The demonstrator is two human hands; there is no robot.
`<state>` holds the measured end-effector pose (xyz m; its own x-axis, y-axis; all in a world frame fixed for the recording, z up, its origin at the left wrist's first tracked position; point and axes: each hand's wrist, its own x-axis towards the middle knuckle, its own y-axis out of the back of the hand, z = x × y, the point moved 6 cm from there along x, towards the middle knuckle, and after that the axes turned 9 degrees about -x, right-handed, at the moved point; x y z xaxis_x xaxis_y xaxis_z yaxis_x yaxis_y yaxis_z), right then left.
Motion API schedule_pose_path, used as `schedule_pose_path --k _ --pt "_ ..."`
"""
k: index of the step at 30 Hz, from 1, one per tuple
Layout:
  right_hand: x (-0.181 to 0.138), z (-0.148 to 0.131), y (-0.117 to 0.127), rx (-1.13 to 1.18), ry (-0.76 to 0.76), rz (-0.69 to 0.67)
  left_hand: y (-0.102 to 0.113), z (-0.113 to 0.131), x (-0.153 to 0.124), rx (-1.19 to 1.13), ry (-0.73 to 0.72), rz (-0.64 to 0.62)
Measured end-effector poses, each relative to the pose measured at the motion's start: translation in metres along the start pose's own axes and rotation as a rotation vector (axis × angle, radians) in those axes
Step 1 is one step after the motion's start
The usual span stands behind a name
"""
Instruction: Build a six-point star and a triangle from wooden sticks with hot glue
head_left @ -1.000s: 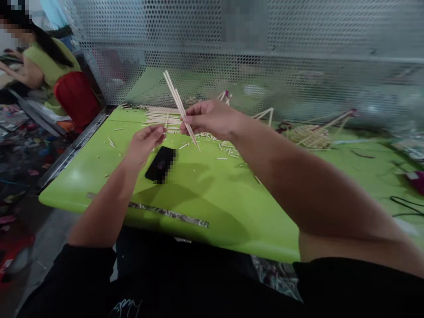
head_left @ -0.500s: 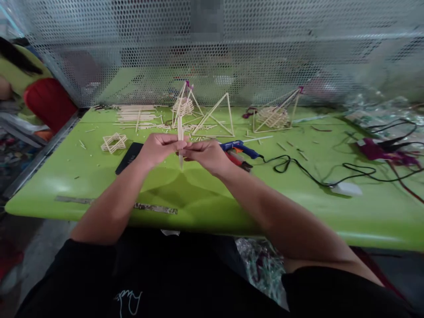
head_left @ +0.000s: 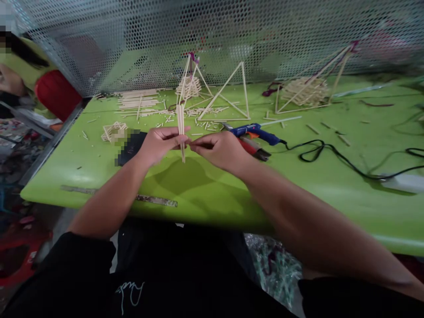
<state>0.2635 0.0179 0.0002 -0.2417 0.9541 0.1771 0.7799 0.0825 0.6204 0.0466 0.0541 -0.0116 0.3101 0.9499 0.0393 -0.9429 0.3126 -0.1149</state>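
My left hand (head_left: 158, 143) is closed around a small bundle of thin wooden sticks (head_left: 180, 119), held upright above the table's near half. Close against the bundle's right side, the fingertips of my right hand (head_left: 223, 148) are pinched together. Whatever they grip, if anything, is too small to make out. Just right of that hand lies a blue glue gun (head_left: 245, 129) with an orange trigger, and beside it a red-handled tool (head_left: 251, 148). A dark flat object (head_left: 132, 149) sits partly behind my left hand.
Behind are stick pyramids (head_left: 189, 86) (head_left: 304, 92), an open triangular frame (head_left: 245, 88) and a stick pile (head_left: 137, 102). A star-shaped stick frame (head_left: 112, 132) stands left. A metal strip (head_left: 157, 201) lies near the front edge; a black cable (head_left: 318, 150) runs right. A person (head_left: 28, 66) sits far left.
My right fingertips have drawn slightly right, off the bundle, which stays in my left hand. The camera view has shifted, so the things on the right side appear farther right.
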Motion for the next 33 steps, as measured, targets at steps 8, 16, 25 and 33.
schedule_pose_path --k 8,16,25,33 --pt "0.003 0.01 -0.005 0.059 -0.078 -0.054 0.009 -0.001 0.004 -0.178 0.091 0.111" --pt "-0.006 0.013 -0.041 0.378 -0.177 -0.304 0.022 -0.001 0.009 -0.257 0.147 0.197" --pt "-0.007 0.012 -0.06 0.582 -0.264 -0.335 0.017 0.002 0.005 -0.316 0.128 0.189" --pt "-0.008 0.014 -0.069 0.61 -0.288 -0.379 0.015 0.004 0.003 -0.314 0.098 0.162"
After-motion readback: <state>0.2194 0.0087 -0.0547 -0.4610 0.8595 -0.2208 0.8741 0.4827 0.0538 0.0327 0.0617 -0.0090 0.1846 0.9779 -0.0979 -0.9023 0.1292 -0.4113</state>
